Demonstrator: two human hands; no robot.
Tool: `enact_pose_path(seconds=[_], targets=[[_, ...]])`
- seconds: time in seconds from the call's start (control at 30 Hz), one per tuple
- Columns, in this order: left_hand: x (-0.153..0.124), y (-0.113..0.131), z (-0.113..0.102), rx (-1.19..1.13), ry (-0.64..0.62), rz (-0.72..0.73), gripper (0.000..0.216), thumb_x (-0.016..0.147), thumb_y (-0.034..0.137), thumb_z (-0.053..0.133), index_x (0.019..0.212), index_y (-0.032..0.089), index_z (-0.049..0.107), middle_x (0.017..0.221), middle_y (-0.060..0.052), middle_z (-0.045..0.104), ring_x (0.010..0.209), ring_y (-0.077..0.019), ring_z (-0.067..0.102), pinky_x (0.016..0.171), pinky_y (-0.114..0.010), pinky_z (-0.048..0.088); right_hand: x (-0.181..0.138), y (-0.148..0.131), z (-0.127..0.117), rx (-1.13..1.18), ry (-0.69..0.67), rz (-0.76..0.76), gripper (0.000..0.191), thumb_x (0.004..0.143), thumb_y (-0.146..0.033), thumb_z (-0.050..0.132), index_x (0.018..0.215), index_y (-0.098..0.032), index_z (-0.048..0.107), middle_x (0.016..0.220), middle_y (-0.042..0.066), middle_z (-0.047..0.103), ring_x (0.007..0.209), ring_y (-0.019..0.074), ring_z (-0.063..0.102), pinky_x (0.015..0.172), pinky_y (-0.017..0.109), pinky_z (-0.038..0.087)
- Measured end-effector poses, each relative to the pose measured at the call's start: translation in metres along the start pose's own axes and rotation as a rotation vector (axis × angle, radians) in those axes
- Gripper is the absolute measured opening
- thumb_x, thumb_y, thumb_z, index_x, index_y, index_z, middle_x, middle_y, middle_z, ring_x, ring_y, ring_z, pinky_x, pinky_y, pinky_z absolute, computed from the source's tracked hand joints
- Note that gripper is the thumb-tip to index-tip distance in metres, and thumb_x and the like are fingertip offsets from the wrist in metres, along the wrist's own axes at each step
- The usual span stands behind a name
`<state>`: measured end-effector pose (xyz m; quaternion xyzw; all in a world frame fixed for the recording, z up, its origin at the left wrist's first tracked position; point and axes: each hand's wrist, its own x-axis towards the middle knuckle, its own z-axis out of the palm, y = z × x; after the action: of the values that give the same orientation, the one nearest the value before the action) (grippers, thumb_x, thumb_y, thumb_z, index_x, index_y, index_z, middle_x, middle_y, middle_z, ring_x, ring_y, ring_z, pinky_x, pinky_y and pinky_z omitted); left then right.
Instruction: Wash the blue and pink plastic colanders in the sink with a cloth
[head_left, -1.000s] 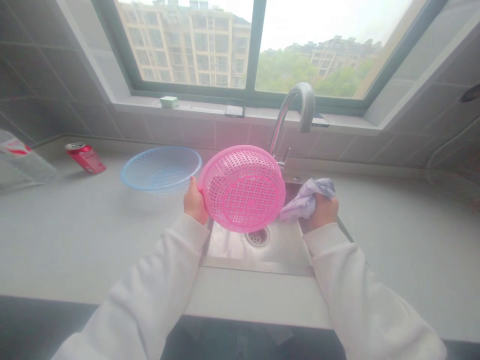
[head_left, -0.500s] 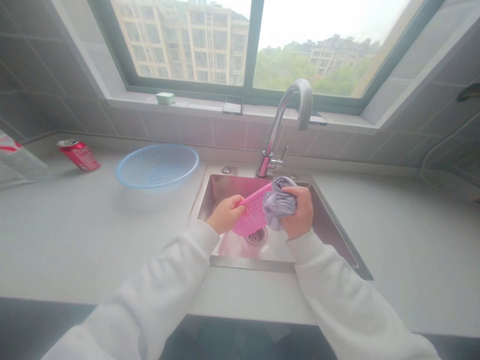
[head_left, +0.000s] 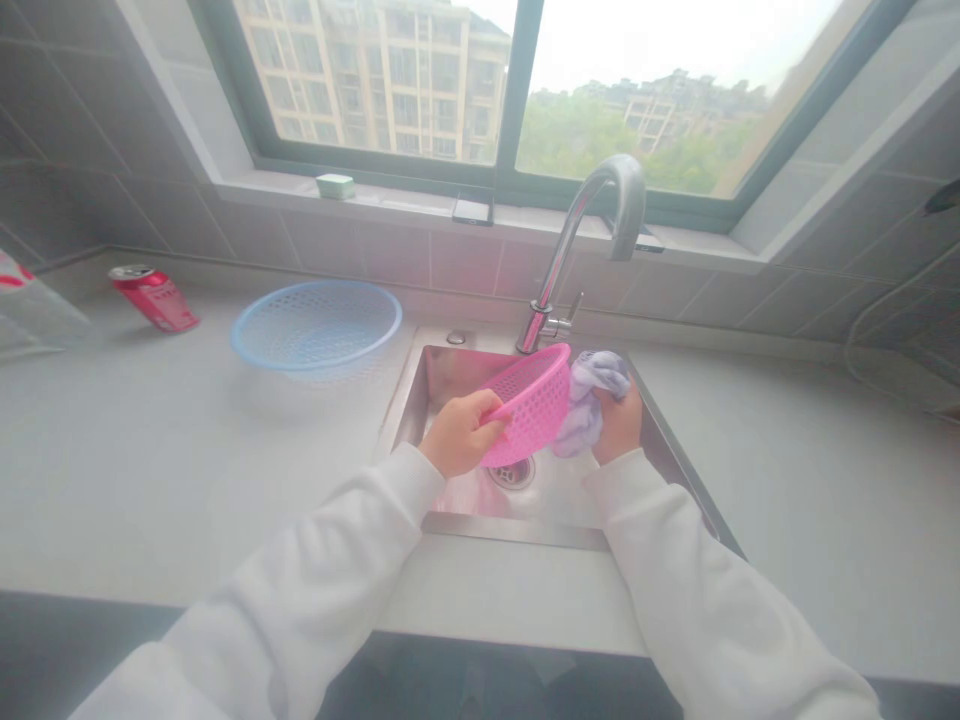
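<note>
Over the metal sink (head_left: 517,527), my left hand (head_left: 465,432) is closed on the rim of a pink plastic basket (head_left: 536,410) with a pattern of holes. The basket is tilted, its opening turned up and to the left. My right hand (head_left: 621,420) grips a bunched pale purple-grey cloth (head_left: 589,400) at the basket's right side. The cloth lies close against the outer wall; whether it presses on it I cannot tell. Below the basket shows the sink drain (head_left: 512,474).
A curved chrome faucet (head_left: 577,230) rises behind the sink. On the counter to the left are a blue mesh basket (head_left: 319,335), a red can (head_left: 156,298) and a clear plastic item (head_left: 37,310). A pale green block (head_left: 335,186) sits on the windowsill.
The pink basket has come up and turned, showing more of its inside and outer wall. My right hand and the cloth have shifted to the right, from its front edge to its outer side.
</note>
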<state>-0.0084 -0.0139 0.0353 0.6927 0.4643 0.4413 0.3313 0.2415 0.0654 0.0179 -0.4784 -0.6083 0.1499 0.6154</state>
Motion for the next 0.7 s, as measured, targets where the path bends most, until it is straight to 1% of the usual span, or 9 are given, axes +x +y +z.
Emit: enact_pose_path(seconds=[0.03,0.1,0.2,0.3,0.37,0.5,0.57,0.63,0.7], targets=[[0.000,0.000,0.002,-0.015,0.001,-0.012,0.021,0.094,0.034,0.058,0.077,0.020,0.058,0.069,0.001,0.066,0.066,-0.0150,0.058,0.064,-0.027,0.040,-0.003,-0.004,0.000,0.000,0.011,-0.004,0.022,0.085,-0.040,0.064,0.100,-0.024,0.067,0.095,0.005,0.072,0.090,0.0260,0.069,0.082,0.041,0.055],[0.001,-0.004,0.007,-0.067,0.010,-0.046,0.022,0.093,0.035,0.058,0.077,0.020,0.056,0.068,0.002,0.064,0.064,-0.0148,0.057,0.063,-0.028,0.040,-0.018,-0.024,0.006,-0.108,0.028,-0.209,0.017,0.085,-0.036,0.065,0.099,-0.026,0.068,0.093,0.004,0.071,0.089,0.0250,0.068,0.082,0.040,0.054],[0.005,-0.013,0.012,-0.197,0.022,-0.034,0.023,0.089,0.038,0.062,0.077,0.020,0.054,0.070,0.002,0.061,0.068,-0.0153,0.056,0.066,-0.028,0.042,-0.049,-0.062,0.022,-0.316,-0.132,-0.768,0.010,0.080,-0.030,0.073,0.089,-0.029,0.071,0.085,0.002,0.070,0.081,0.0229,0.065,0.082,0.040,0.050],[0.007,-0.017,0.009,-0.227,0.000,0.005,0.022,0.085,0.036,0.065,0.078,0.019,0.055,0.073,0.002,0.061,0.072,-0.0157,0.055,0.069,-0.029,0.044,-0.057,-0.077,0.030,-0.351,-0.168,-0.954,0.011,0.081,-0.023,0.071,0.090,-0.030,0.072,0.078,0.000,0.068,0.077,0.0204,0.064,0.079,0.037,0.048],[0.007,-0.014,0.005,-0.144,-0.035,0.005,0.021,0.086,0.036,0.064,0.077,0.019,0.055,0.071,0.002,0.060,0.069,-0.0149,0.054,0.066,-0.028,0.041,-0.044,-0.066,0.024,-0.299,-0.124,-0.862,0.013,0.081,-0.024,0.069,0.093,-0.028,0.072,0.086,0.001,0.071,0.079,0.0209,0.066,0.077,0.036,0.050],[0.002,-0.003,0.001,-0.047,-0.143,-0.005,0.024,0.092,0.037,0.058,0.075,0.020,0.056,0.067,0.002,0.061,0.063,-0.0136,0.053,0.060,-0.026,0.037,-0.004,-0.026,-0.005,-0.188,-0.039,-0.310,0.018,0.078,-0.032,0.066,0.093,-0.022,0.071,0.088,0.004,0.072,0.081,0.0251,0.068,0.074,0.039,0.055],[0.000,0.000,0.003,-0.040,-0.156,-0.004,0.024,0.092,0.036,0.057,0.074,0.020,0.055,0.066,0.002,0.060,0.063,-0.0134,0.052,0.060,-0.026,0.036,0.004,-0.017,-0.014,-0.164,0.004,-0.130,0.020,0.079,-0.036,0.065,0.092,-0.022,0.070,0.085,0.004,0.071,0.080,0.0254,0.068,0.074,0.040,0.055],[0.000,-0.001,0.005,-0.039,-0.135,-0.011,0.024,0.092,0.036,0.057,0.074,0.020,0.054,0.066,0.003,0.059,0.063,-0.0135,0.052,0.060,-0.026,0.036,-0.002,-0.022,-0.012,-0.170,0.016,-0.186,0.015,0.080,-0.034,0.066,0.090,-0.023,0.070,0.084,0.004,0.070,0.079,0.0244,0.068,0.074,0.038,0.054],[0.002,-0.003,0.007,-0.039,-0.095,-0.020,0.022,0.090,0.034,0.057,0.074,0.020,0.054,0.066,0.003,0.059,0.064,-0.0137,0.052,0.061,-0.027,0.037,-0.018,-0.036,-0.002,-0.191,-0.044,-0.429,0.011,0.079,-0.028,0.070,0.089,-0.025,0.070,0.084,0.003,0.069,0.079,0.0223,0.067,0.073,0.034,0.053]])
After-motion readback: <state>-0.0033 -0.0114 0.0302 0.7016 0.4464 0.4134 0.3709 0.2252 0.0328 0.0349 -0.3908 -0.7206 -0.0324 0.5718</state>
